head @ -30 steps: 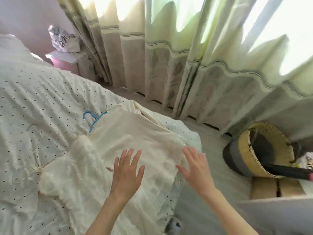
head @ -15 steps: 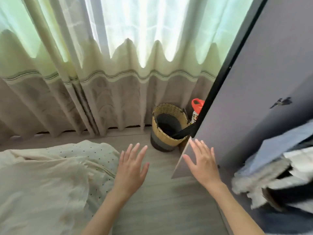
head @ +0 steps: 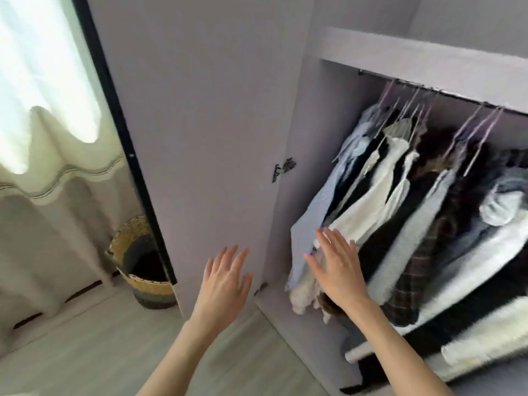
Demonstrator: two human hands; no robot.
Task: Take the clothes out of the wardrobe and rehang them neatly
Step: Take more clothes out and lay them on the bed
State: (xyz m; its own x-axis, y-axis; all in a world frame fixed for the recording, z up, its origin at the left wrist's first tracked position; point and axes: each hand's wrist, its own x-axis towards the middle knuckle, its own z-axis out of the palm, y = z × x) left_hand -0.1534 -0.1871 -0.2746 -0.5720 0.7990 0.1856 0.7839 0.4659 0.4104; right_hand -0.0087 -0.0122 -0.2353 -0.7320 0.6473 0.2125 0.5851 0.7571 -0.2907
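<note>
Two hands reach out with fingers straight and spread wide, holding nothing. The right hand (head: 337, 267) is up by the bottom of a pale blue shirt (head: 311, 224); I cannot tell if it touches. The left hand (head: 225, 278) is in front of the open wardrobe door (head: 200, 138). Many clothes (head: 414, 195) hang squashed together on the rail (head: 428, 88), so I think most of the job is left.

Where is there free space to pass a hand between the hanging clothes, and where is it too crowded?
Free: between the wardrobe side wall and the light blue shirt, near the right hand. Along the rail the hangers stand packed, the clothes pressed together.
</note>
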